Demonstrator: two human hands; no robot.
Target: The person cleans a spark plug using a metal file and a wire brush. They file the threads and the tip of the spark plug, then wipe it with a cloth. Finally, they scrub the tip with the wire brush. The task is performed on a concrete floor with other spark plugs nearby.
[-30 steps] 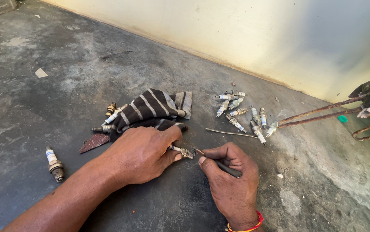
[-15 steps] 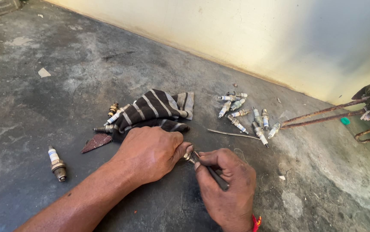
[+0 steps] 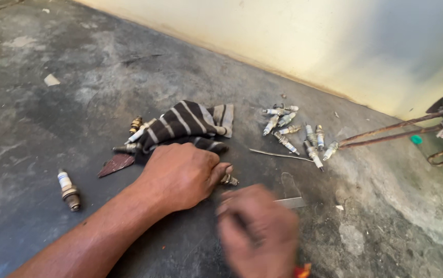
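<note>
Since half a second ago the right hand [image 3: 257,231] has dropped back from the plug toward the near edge of the floor and now shows only as a blur; the left hand [image 3: 183,175] has stayed put.

Spark plug [image 3: 228,179] — pinched at the fingertips of the left hand, metal end poking out to the right, lying low on the concrete floor [image 3: 51,118] near its middle. Left fingers are curled closed around it.

Right hand is just beside the plug's tip, fingers bunched around a thin dark tool; the grip is too smeared to tell for sure. A flat grey strip [image 3: 291,202] juts from behind that hand.

Behind the left hand, touching the knuckles: a striped cloth [image 3: 188,123], with a few more plugs at its left edge and a reddish-brown scrap [image 3: 116,164] beside it. One lone plug [image 3: 68,190] lies well apart to the left. Toward the wall — a loose cluster of plugs [image 3: 296,131] with a thin wire [image 3: 278,154] in front of it. Rusty rods [image 3: 391,133] enter from the right edge.
</note>
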